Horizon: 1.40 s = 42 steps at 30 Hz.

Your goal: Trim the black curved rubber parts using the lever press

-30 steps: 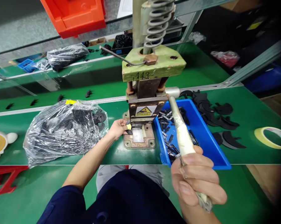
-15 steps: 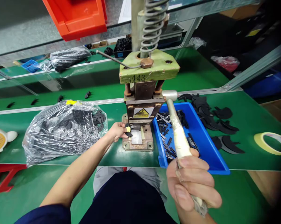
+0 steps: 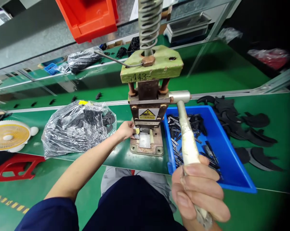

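My left hand (image 3: pixel 125 130) is closed in a pinch at the left side of the press base. A small flat piece (image 3: pixel 136 136) is between its fingertips, with a yellow patch beside it; the fingers partly cover it. My right hand (image 3: pixel 200 189) is wrapped round the press lever (image 3: pixel 186 128), whose lower end is covered in worn, pale tape. The hand press (image 3: pixel 148 96) stands upright in front of me, its green top plate marked 443 and a warning label on its front. Under the ram lies a pale metal plate (image 3: pixel 144 141) on the base.
Right of the press sits a blue bin (image 3: pixel 234 166) with dark clip-like parts; black curved pieces (image 3: pixel 258 138) lie beyond it. To the left are a clear plastic bag (image 3: pixel 77 128) of dark pieces and a fan (image 3: pixel 9 136). An orange bin (image 3: pixel 89 22) hangs above.
My left hand has moved slightly right and inward with the piece, nearer the plate under the ram. My right hand keeps its hold on the lever. The camera view has shifted.
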Each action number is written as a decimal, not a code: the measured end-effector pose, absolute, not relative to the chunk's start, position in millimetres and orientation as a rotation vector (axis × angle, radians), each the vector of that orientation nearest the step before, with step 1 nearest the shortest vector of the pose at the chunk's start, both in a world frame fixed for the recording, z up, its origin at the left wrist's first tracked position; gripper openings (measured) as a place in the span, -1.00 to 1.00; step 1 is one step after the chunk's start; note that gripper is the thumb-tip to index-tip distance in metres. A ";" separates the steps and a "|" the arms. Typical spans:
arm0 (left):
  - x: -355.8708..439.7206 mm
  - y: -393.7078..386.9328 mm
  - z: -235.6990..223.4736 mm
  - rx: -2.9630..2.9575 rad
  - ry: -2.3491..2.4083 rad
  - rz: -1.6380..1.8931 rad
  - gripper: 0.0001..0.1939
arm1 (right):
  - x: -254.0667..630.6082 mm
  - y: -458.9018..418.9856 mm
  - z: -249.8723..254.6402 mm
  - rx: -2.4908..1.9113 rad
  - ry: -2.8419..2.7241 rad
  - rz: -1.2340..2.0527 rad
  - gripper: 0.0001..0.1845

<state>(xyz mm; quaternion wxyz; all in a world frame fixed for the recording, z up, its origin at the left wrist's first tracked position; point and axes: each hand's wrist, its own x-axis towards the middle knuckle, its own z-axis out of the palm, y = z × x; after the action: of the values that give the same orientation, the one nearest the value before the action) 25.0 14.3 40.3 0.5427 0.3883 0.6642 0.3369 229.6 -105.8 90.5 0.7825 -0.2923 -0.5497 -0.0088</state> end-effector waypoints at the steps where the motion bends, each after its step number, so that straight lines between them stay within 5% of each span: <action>1: 24.5 14.5 41.0 0.919 1.546 0.772 -0.75 | 231.8 -106.3 89.9 -0.627 -1.217 -0.005 -0.68; 11: 25.4 12.1 41.8 0.829 1.466 0.791 -0.67 | 242.0 -104.9 93.4 -0.577 -1.295 0.024 -0.73; 19: -26.3 1.1 37.9 1.099 1.703 0.818 -0.91 | 239.4 -87.4 92.2 -0.448 -1.211 -0.082 -0.63; 24: -97.2 -16.6 42.4 1.726 2.232 0.352 -0.88 | 237.9 -82.6 92.5 -0.397 -1.196 -0.136 -0.59; 30: -107.8 -19.4 49.6 2.002 2.212 -0.178 -0.74 | 237.4 -84.6 94.0 -0.439 -1.183 -0.145 -0.58; 42: -85.3 -23.6 55.2 2.252 2.002 -0.342 -0.68 | 235.2 -92.2 93.0 -0.512 -1.189 -0.078 -0.61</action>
<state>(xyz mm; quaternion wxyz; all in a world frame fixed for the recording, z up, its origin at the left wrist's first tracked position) -85.3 -23.6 55.2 0.0543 0.7415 0.6592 -0.1126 235.2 -92.2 93.0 0.7971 -0.2385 -0.5536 -0.0364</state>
